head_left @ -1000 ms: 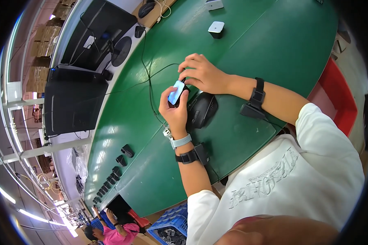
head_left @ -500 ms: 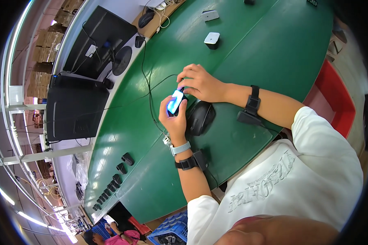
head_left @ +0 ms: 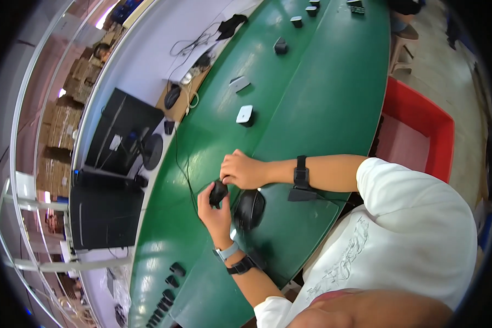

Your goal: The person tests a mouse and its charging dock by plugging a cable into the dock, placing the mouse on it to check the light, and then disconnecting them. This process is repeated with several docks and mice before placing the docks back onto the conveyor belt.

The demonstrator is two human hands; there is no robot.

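My left hand (head_left: 215, 220) has its thumb and fingers closed around a small black block-shaped device (head_left: 218, 194), held just above the green table (head_left: 322, 98). Against the device's upper edge press the bent fingertips of my right hand (head_left: 247, 170); whatever they pinch is hidden. A thin black cable (head_left: 181, 167) runs down the tabletop and passes behind my left hand. Close to both wrists lies a glossy, rounded black object (head_left: 250, 210). A grey watch band (head_left: 227, 251) and a black strap circle my left wrist; another black strap (head_left: 301, 174) sits on my right forearm.
Farther off stand a white-topped black cube (head_left: 245, 115) and a tilted pale device (head_left: 239, 83). Small black blocks (head_left: 171, 281) line the lower left. A monitor (head_left: 123, 134) and computer mouse (head_left: 172, 96) edge the table. A red bin (head_left: 441, 147) is at right.
My view has swung, so the table, hands and objects sit lower in it. The device has turned in my left hand: its glowing blue-white face no longer shows, and a black side does.
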